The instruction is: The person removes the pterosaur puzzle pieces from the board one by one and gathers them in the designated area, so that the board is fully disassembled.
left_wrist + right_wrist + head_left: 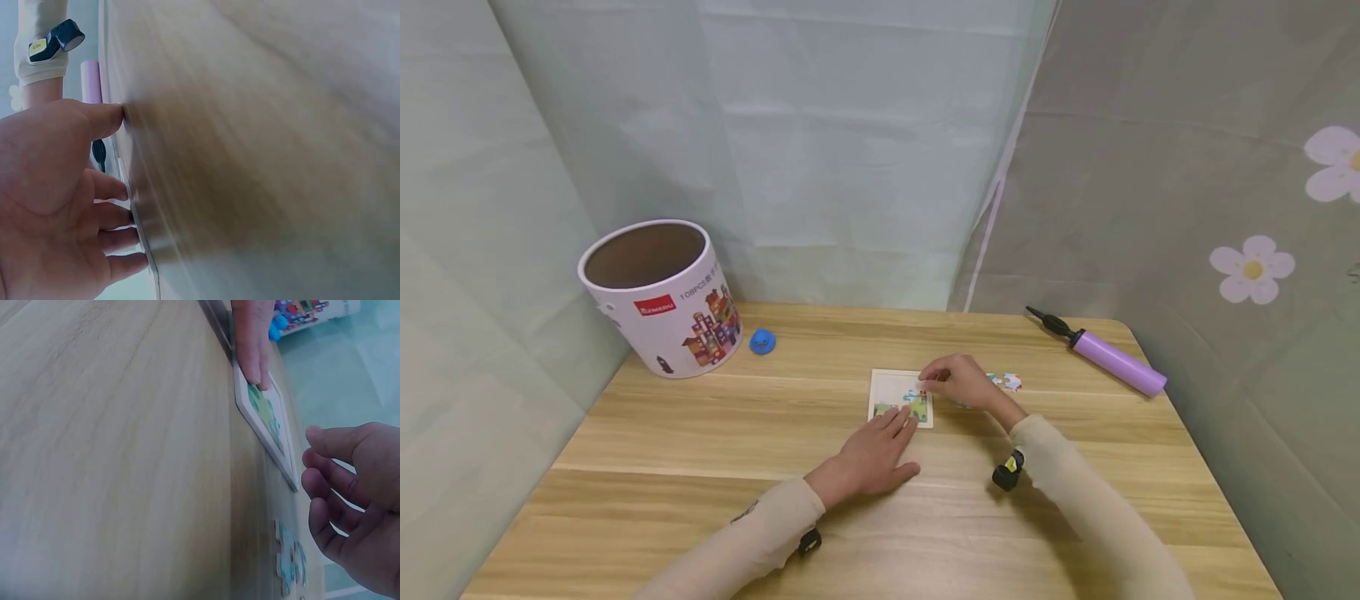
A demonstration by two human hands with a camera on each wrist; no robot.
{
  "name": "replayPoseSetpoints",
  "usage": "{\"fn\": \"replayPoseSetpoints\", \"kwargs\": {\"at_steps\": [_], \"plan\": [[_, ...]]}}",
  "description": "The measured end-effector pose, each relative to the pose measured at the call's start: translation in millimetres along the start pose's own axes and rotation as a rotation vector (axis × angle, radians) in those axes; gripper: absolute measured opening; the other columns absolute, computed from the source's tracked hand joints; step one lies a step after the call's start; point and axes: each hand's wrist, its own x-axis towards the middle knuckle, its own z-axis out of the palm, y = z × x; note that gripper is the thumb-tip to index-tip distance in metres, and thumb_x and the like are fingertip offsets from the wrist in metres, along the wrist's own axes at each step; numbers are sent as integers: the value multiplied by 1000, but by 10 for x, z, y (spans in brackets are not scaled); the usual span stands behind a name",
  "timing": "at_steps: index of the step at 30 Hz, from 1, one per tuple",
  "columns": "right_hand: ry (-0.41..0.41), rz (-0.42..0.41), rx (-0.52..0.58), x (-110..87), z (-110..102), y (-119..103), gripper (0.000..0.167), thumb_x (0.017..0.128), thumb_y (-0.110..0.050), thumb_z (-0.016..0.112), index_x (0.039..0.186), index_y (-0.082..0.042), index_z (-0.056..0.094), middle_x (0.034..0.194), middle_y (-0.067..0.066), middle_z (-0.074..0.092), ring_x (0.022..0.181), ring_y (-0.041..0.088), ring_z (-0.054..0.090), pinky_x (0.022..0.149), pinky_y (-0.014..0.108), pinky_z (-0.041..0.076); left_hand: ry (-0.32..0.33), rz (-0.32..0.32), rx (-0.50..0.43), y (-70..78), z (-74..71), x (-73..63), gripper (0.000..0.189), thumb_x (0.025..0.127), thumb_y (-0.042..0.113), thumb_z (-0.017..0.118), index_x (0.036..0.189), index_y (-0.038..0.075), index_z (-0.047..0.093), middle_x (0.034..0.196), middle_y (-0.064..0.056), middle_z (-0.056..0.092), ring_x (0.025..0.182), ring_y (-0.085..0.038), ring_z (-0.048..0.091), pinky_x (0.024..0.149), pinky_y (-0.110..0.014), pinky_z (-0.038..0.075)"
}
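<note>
A small square puzzle board (889, 383) with a pale frame lies on the table, partly filled with green picture pieces. My left hand (877, 454) rests on its near edge, fingers extended and thumb spread to the side. At the board's far right corner, my right hand (961, 382) has its thumb and fingertips drawn together. In the head view it pinches a small whitish puzzle piece (921, 387) there; in the right wrist view the piece cannot be made out. Loose puzzle pieces (1006, 382) lie just right of the right hand, partly covered by it.
A white bucket (681, 325) with block pictures stands at the back left. Beside it sits a blue round toy (762, 341). A purple hand pump (1118, 362) lies at the back right. Curtains (850, 167) hang behind the wooden table (700, 442).
</note>
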Motion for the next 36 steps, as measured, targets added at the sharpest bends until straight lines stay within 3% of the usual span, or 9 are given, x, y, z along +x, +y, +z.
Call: {"fn": "replayPoseSetpoints", "kwargs": {"at_steps": [11,36], "plan": [[-55,-40,-54,84,110,-34,11,95,-17,75,102,-12,81,102,-1,78,89,9,67,81,32,57,21,12,-13,-19,14,-27,73,105,49,49,157,-1,36,165,-20,29,153,-34,28,125,-41,25],[-55,-25,-105,89,189,-15,5,92,-19,78,93,-16,82,86,-7,69,79,7,59,73,28,51,36,33,11,-41,46,-16,72,105,49,48,157,-1,37,164,-21,31,152,-34,29,124,-41,27]]}}
